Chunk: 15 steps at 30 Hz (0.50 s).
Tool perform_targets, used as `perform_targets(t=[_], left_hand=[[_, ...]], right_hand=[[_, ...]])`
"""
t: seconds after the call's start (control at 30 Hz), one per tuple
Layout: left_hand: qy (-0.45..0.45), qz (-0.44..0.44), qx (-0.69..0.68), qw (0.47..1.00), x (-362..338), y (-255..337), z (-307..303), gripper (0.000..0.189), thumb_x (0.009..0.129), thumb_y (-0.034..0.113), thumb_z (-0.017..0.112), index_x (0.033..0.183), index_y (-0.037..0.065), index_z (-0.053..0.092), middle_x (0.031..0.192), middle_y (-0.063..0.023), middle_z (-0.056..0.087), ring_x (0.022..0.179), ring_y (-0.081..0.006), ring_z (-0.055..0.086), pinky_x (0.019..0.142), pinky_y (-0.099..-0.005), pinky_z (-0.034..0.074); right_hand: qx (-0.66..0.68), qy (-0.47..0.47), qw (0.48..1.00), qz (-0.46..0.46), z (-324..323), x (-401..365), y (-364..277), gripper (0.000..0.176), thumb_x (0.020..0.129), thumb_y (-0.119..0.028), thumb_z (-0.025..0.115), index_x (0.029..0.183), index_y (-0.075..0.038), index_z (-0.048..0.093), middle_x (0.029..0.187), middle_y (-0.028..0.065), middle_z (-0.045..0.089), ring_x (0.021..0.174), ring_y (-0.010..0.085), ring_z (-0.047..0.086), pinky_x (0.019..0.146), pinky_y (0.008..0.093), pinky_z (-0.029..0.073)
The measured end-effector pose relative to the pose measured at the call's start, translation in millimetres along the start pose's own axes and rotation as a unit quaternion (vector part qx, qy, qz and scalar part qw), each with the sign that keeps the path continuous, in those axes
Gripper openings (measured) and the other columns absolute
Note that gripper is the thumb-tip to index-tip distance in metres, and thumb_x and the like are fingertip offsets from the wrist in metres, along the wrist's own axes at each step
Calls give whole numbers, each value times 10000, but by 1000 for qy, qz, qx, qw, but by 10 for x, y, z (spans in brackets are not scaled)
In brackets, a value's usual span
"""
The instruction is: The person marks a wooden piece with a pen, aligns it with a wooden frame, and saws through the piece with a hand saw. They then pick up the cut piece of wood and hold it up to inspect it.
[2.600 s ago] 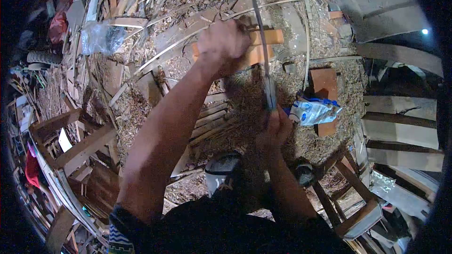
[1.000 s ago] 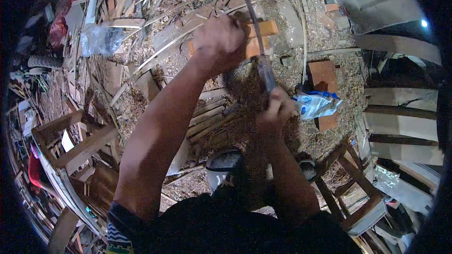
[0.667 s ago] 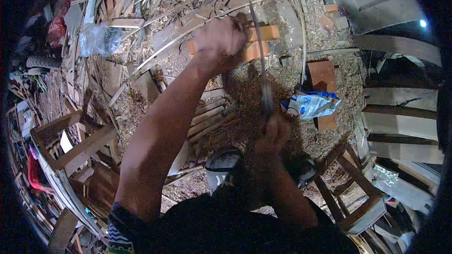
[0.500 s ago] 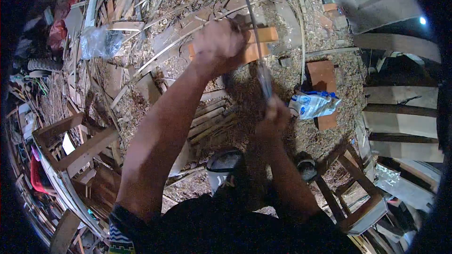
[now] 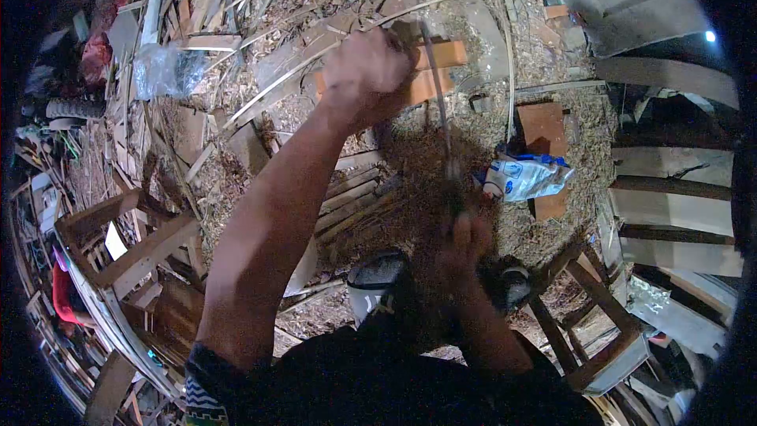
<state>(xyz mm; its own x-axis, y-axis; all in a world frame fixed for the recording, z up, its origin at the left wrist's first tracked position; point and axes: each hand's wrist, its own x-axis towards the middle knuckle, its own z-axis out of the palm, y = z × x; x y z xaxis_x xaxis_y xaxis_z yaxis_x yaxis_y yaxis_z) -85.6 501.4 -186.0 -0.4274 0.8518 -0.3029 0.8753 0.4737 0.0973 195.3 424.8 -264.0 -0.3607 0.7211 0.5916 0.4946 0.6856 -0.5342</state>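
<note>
My right hand (image 5: 465,241) is closed round the handle of a handsaw (image 5: 443,114). Its long thin blade, seen nearly edge-on and blurred, points away from me and crosses an orange-brown board (image 5: 430,87). My left hand (image 5: 367,63) is closed over this board, just left of the blade, and its fingertips are hidden. A second orange-brown strip (image 5: 443,54) shows just beyond. Where the blade meets the wood is too blurred to make out.
Wood shavings and thin offcuts (image 5: 260,0) litter the ground. A blue-and-white plastic packet (image 5: 527,177) lies on a reddish-brown board (image 5: 541,126) at right. Wooden frames stand left (image 5: 150,248) and right (image 5: 587,323). Stacked planks (image 5: 670,209) line the right side.
My right hand has drawn the handsaw back towards my body, so the blade's far tip is nearer. My left hand stays in almost the same place on the board.
</note>
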Motion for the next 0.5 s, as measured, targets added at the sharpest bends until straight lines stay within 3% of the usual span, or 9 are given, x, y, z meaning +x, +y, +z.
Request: perform_targets(t=[0.1,0.13,0.17,0.2,0.23,0.27,0.33,0.43,0.5], left_hand=[[-7,-8,-10,1000,40,17,38,288,828,272,653,1107,211,691,1045,-148,644,986,-338,667,831,-470,561],[-21,-39,-55,997,55,32,34,277,830,273,650,1098,223,693,1040,-150,645,980,-338,669,829,-477,560],[-20,-39,-55,998,56,35,34,277,830,273,650,1098,223,693,1040,-150,645,980,-338,669,829,-477,560],[-23,-35,-51,998,46,26,34,262,833,277,644,1084,221,694,1035,-154,645,976,-337,670,820,-485,560],[-26,-31,-46,998,45,20,29,248,836,282,637,1070,220,695,1029,-159,645,972,-336,671,811,-492,559],[-27,-29,-44,998,22,32,33,248,836,282,637,1070,220,695,1029,-159,645,972,-336,671,811,-492,559],[38,38,17,998,-45,39,-19,244,847,286,624,1052,173,693,1015,-168,650,967,-339,672,802,-501,556],[-6,-29,-79,996,-83,86,-229,248,851,293,624,1044,152,691,1044,-170,640,988,-356,661,799,-496,554],[-9,-12,-39,999,22,27,-37,249,853,301,626,1044,156,691,1052,-172,638,995,-363,657,800,-496,553]], right_hand=[[-98,-19,992,-73,-243,-418,315,242,978,-241,541,1008,-2,566,889,98,574,754,185,526,651,368,443],[61,-160,983,71,-224,-578,581,255,967,-209,556,1099,9,541,997,128,560,842,218,529,715,380,450],[218,-291,908,210,-212,-755,792,312,956,-178,572,1191,19,516,1104,159,546,929,250,533,780,392,457],[219,-292,908,208,-9,-515,703,312,956,-178,572,1191,19,516,1104,159,546,929,250,533,780,392,457],[131,-177,972,81,357,-44,504,314,945,-161,579,1195,20,516,1090,162,557,898,266,547,755,394,466],[34,-55,997,-44,524,222,373,319,935,-143,586,1199,22,517,1077,165,567,867,283,562,731,396,475],[-8,-94,993,-64,304,211,329,315,936,-139,587,1197,20,510,1079,170,567,829,290,569,711,401,486],[-29,-139,984,-108,-207,111,48,303,931,-127,596,1181,16,504,1071,171,573,768,299,577,666,398,493],[-13,-138,982,-126,-264,8,54,294,925,-119,604,1167,14,505,1062,167,579,745,301,579,640,391,491]])
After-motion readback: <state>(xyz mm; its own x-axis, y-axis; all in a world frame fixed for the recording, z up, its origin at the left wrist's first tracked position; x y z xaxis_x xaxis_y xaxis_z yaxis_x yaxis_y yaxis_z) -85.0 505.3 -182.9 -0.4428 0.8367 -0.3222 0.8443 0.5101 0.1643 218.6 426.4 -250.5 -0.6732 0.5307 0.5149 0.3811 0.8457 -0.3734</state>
